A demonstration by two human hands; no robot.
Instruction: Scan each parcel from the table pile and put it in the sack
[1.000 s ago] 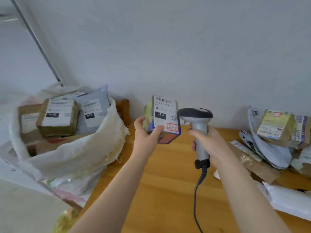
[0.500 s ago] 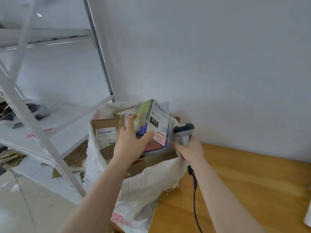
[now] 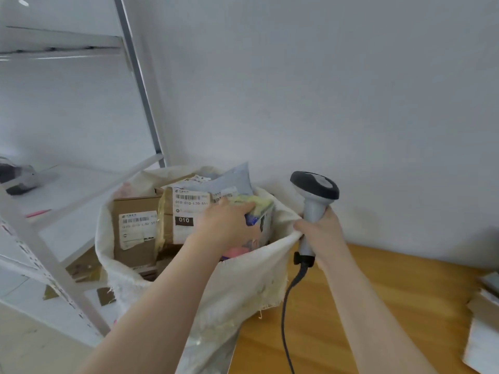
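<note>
My left hand [image 3: 226,225] grips a colourful yellow-and-blue parcel [image 3: 260,211] and holds it inside the mouth of the white woven sack [image 3: 237,287]. Several labelled parcels lie in the sack, among them a brown box [image 3: 135,233] and a taped box marked 010 [image 3: 183,214]. My right hand [image 3: 321,233] grips the grey handheld scanner [image 3: 314,195] upright by its handle, and its fingers also touch the sack's right rim. The scanner's cable [image 3: 286,306] hangs down over the wooden table [image 3: 378,306].
A white metal shelf rack [image 3: 48,252] stands left of the sack, with a dark object [image 3: 19,176] on one shelf. Part of the parcel pile [image 3: 483,319] shows at the table's right edge. A plain white wall rises behind.
My left hand has carried the colourful parcel from beside the scanner over the table, leftward and down into the sack. My right hand followed with the scanner to the sack's rim.
</note>
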